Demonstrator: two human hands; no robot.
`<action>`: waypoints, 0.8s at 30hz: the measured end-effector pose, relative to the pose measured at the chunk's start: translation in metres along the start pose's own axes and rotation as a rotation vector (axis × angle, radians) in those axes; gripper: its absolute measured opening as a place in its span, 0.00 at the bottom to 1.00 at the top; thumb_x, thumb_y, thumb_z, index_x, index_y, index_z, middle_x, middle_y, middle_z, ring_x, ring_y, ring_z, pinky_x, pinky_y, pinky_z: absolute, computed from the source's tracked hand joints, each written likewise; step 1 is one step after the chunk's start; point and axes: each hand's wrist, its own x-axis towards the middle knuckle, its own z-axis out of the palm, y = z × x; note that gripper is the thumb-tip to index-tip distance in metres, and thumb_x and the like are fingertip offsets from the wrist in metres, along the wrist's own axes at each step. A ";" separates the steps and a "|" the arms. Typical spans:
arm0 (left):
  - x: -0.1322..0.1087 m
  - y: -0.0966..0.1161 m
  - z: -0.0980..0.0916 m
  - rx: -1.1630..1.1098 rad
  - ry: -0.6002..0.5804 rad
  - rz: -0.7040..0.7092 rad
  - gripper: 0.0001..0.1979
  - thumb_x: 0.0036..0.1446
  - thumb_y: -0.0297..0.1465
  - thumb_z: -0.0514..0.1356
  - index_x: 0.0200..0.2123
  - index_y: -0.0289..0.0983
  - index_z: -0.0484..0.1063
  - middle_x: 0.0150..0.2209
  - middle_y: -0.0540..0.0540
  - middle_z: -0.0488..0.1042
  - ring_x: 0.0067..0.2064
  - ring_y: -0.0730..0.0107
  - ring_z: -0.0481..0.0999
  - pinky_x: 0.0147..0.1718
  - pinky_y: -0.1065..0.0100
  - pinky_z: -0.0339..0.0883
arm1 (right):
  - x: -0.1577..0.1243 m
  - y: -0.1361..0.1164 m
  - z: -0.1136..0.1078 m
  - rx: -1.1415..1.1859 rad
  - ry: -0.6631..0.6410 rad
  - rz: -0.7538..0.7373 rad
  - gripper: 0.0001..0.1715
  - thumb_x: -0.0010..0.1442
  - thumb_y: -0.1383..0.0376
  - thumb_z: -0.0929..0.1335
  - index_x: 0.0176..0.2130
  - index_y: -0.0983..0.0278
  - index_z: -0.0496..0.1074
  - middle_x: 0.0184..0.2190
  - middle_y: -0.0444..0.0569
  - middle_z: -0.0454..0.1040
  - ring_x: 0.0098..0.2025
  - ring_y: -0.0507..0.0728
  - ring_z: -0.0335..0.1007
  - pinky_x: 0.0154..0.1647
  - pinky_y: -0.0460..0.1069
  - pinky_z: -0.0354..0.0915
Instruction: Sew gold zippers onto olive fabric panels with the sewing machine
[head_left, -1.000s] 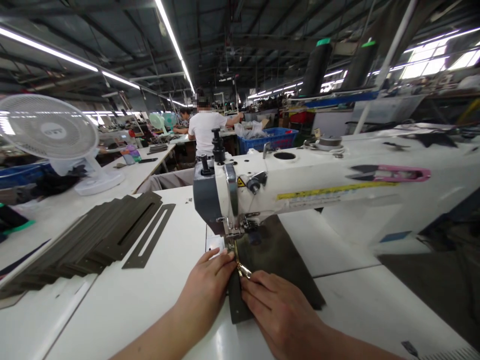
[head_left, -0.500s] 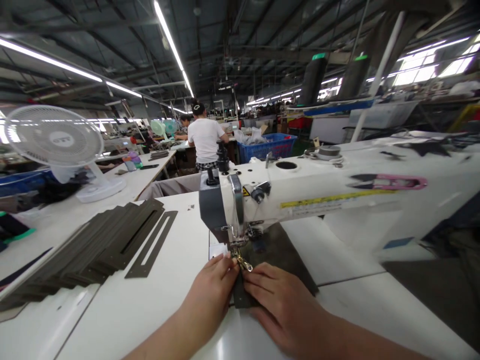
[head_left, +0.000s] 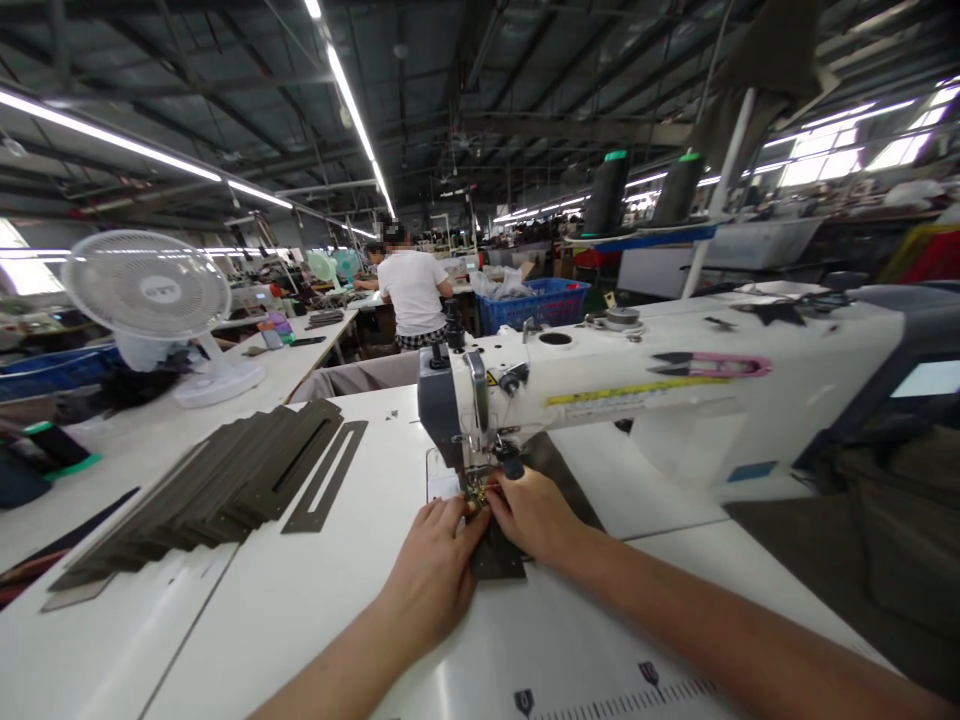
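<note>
A white sewing machine [head_left: 600, 380] stands before me, its needle area low over a dark fabric piece [head_left: 501, 562] on the table. A small gold-coloured zipper pull [head_left: 478, 492] lies on the fabric beside the presser foot. My left hand [head_left: 433, 560] is closed at the fabric's left edge, fingertips close to the foot. Just right of the foot, my right hand [head_left: 536, 512] pinches at the zipper pull; its fingertips partly hide it. The fabric runs on behind my right hand, under the machine arm.
Left on the table lie a fanned stack of dark slotted panels [head_left: 217, 480] and one separate slotted panel [head_left: 326, 478]. Pink-handled thread snips [head_left: 712, 364] rest on the machine arm. A white fan [head_left: 154, 290], a blue basket [head_left: 532, 303] and a co-worker [head_left: 412, 285] are farther back.
My right hand has moved forward from the fabric's right side to the zipper pull by the foot. My left hand stays near the foot. The view has shifted a little.
</note>
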 end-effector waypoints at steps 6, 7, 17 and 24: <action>0.003 0.001 -0.003 0.060 -0.061 0.010 0.25 0.43 0.21 0.54 0.48 0.34 0.66 0.42 0.39 0.66 0.44 0.55 0.65 0.44 0.51 0.63 | 0.004 0.000 0.004 0.008 -0.008 0.226 0.12 0.58 0.61 0.62 0.31 0.65 0.71 0.28 0.48 0.75 0.33 0.56 0.72 0.30 0.45 0.61; 0.003 0.001 -0.003 0.064 -0.066 0.011 0.24 0.44 0.21 0.54 0.48 0.34 0.66 0.42 0.39 0.66 0.44 0.55 0.65 0.45 0.52 0.62 | 0.006 -0.002 0.006 -0.003 -0.008 0.264 0.13 0.59 0.61 0.61 0.32 0.65 0.71 0.28 0.49 0.75 0.33 0.57 0.72 0.31 0.46 0.61; -0.001 -0.001 0.001 0.074 -0.066 0.001 0.25 0.45 0.22 0.55 0.49 0.34 0.66 0.43 0.39 0.65 0.45 0.56 0.64 0.46 0.55 0.60 | 0.011 -0.015 0.007 -0.114 -0.032 0.418 0.17 0.60 0.62 0.59 0.34 0.67 0.74 0.32 0.56 0.75 0.36 0.58 0.73 0.35 0.47 0.63; -0.001 -0.002 0.002 0.060 -0.036 0.013 0.24 0.44 0.22 0.55 0.49 0.35 0.66 0.43 0.39 0.66 0.45 0.55 0.65 0.46 0.53 0.61 | 0.018 -0.019 0.007 -0.097 -0.049 0.423 0.17 0.60 0.63 0.59 0.35 0.69 0.74 0.32 0.58 0.75 0.36 0.59 0.73 0.36 0.49 0.64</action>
